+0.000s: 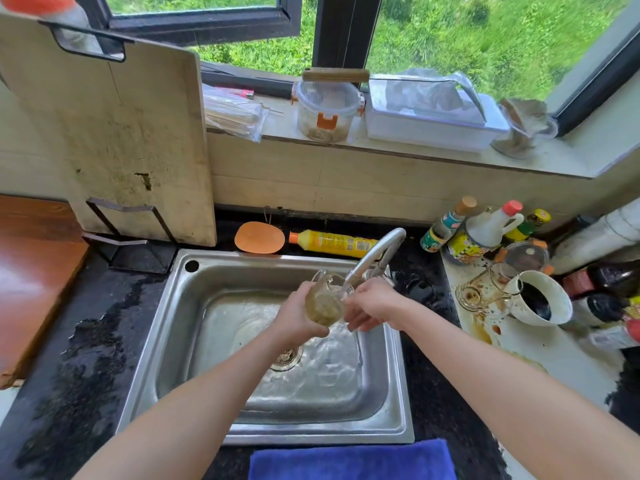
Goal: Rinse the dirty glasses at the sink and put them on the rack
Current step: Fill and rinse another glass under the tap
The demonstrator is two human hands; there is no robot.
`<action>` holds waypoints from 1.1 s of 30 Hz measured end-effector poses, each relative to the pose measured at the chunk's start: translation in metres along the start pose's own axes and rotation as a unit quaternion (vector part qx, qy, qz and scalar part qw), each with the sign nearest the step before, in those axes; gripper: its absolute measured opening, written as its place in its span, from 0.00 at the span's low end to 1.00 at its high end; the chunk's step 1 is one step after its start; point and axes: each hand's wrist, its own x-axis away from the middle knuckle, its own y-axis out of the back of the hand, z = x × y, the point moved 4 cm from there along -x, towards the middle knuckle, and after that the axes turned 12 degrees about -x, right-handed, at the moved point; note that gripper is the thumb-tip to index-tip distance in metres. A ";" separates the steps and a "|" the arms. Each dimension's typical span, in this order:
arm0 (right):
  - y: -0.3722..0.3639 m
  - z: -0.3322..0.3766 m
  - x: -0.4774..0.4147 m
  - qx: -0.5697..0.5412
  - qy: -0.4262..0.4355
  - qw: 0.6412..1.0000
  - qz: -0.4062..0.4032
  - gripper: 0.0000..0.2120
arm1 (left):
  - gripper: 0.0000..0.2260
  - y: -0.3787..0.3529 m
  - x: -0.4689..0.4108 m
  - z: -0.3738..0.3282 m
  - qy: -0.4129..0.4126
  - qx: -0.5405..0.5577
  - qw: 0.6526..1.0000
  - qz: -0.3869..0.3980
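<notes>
You are in the rinsing step now. Your left hand has its fingers curled round the glass and holds it over the sink, with its open top right under the end of the tap. Water is running into it and down into the basin. Your right hand is just beside the glass on the other side, with its fingers bent, but I cannot tell if it grips the glass or only touches it. The glass is see-through and looks cloudy and yellow-brown inside, so it does not look clean yet (the water in it may be part of that colour). It is wet, so it will likely be slippery. For the next move, I think you need to tip the dirty water out, keep a firm hold and look again for marks. Then it can go to a rack; the only one I can see is the black rack on the left, which holds the cutting board. A second glass lies on its side on the right counter, touching a white cup, with brown stains on it. It is not rinsed yet.
</notes>
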 end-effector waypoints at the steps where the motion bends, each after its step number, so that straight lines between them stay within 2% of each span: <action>1: 0.001 0.001 -0.001 0.012 0.019 1.000 -0.006 0.05 | 0.34 0.003 0.001 -0.002 -0.002 0.018 0.999 0.031; 3: 0.001 0.005 -0.004 -0.005 0.049 0.999 -0.019 0.07 | 0.32 0.008 0.003 -0.004 -0.004 0.036 0.996 0.087; 5: 0.000 0.008 -0.007 -0.041 0.059 0.997 -0.027 0.06 | 0.33 0.009 0.004 -0.003 0.001 0.046 0.993 0.105; 9: -0.003 0.000 -0.010 -0.099 -0.001 0.994 -0.038 0.05 | 0.41 0.005 0.009 -0.002 -0.009 0.029 1.000 0.003; 11: -0.006 -0.009 -0.010 -0.117 -0.040 0.992 -0.031 0.06 | 0.41 0.003 0.011 -0.006 -0.023 -0.032 0.999 -0.033; 13: -0.008 -0.017 -0.009 -0.123 -0.063 0.990 -0.029 0.10 | 0.37 0.006 0.011 -0.013 -0.037 -0.135 0.989 -0.037; 15: -0.008 -0.022 -0.009 -0.123 -0.074 0.989 -0.020 0.13 | 0.37 0.013 0.009 -0.020 -0.039 -0.272 0.961 -0.020; 17: -0.008 -0.026 -0.010 -0.128 -0.080 0.988 -0.001 0.11 | 0.38 0.019 0.005 -0.025 -0.037 -0.377 0.926 0.004; 21: -0.004 -0.030 -0.012 -0.137 -0.075 0.988 0.018 0.11 | 0.38 0.033 -0.004 -0.032 -0.004 -0.460 0.885 0.071; 26: -0.005 -0.030 -0.013 -0.141 -0.056 0.988 0.037 0.11 | 0.37 0.052 -0.007 -0.049 0.054 -0.451 0.876 0.162; 29: -0.009 -0.029 -0.016 -0.131 -0.040 0.990 0.046 0.13 | 0.36 0.055 -0.008 -0.061 0.055 -0.433 0.878 0.194; 31: -0.012 -0.026 -0.016 -0.140 -0.031 0.988 0.060 0.17 | 0.37 0.056 -0.010 -0.064 0.046 -0.415 0.886 0.201; 33: -0.013 -0.025 -0.017 -0.151 -0.024 0.985 0.075 0.15 | 0.36 0.054 -0.011 -0.060 0.035 -0.367 0.906 0.209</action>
